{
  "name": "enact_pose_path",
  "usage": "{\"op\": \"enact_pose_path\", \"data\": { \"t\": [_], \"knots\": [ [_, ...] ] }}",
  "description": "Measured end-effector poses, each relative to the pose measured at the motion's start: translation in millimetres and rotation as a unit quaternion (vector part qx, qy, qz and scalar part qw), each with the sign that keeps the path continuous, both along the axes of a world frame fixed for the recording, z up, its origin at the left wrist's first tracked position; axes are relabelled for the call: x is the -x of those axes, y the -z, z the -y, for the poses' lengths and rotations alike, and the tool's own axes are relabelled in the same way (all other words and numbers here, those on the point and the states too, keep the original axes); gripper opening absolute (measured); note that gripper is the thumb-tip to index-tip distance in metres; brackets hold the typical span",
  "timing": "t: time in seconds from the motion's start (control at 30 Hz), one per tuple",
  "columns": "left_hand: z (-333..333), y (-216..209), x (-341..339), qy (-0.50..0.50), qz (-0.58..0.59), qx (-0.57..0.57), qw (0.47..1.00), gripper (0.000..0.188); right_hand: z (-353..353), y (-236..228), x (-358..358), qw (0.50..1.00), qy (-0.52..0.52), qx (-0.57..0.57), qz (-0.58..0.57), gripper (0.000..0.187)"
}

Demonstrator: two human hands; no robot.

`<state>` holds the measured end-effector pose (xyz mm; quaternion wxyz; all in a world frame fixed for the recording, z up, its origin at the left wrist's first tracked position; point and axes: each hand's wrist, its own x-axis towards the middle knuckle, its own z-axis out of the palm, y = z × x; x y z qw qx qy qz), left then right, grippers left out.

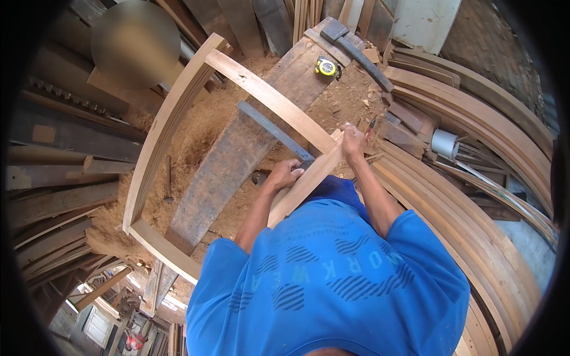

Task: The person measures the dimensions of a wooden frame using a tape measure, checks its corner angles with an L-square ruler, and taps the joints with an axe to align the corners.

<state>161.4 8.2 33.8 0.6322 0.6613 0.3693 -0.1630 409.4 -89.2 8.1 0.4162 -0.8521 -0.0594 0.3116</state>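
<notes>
Pale wood forms the frame (157, 133), which lies across the counter (222, 163), its long sides reaching past both edges; the plank beneath seems to serve as a raised support while the open middle leaves room to reach in.

The right hand (352, 141) has its fingers closed around the corner where the end rail (279, 111) meets the near rail (309, 185), a grip that probably keeps that joint from shifting. The left hand (285, 175) has its fingers bent at the inner edge of the near rail, right where a dark metal bar (270, 127) comes up to it; whether they pinch the bar or only press it, I cannot tell. The bar runs roughly alongside the end rail, apart from it, perhaps steadied by that hand.

The tape measure (326, 66) and the hammer (359, 56) sit toward the counter's far end, outside the frame, likely so they are out of the way yet near the right hand. Sawdust (199, 139) spreads around the counter.
</notes>
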Motion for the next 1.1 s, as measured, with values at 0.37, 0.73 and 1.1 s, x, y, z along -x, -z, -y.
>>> {"op": "enact_pose_path", "data": {
  "t": [0.37,0.73,1.1],
  "knots": [
    [-6,-13,-26,-0.027,0.013,0.007,1.000,0.031,-4,2,4,0.999,0.025,-0.007,0.028,0.037],
    [0,-14,-25,-0.046,0.025,-0.021,0.998,0.027,-5,-7,5,0.999,0.015,-0.010,0.032,0.037],
    [-1,-11,-25,-0.050,0.037,0.012,0.998,0.028,-8,-18,6,1.000,0.022,0.001,0.022,0.038]
  ]
}}
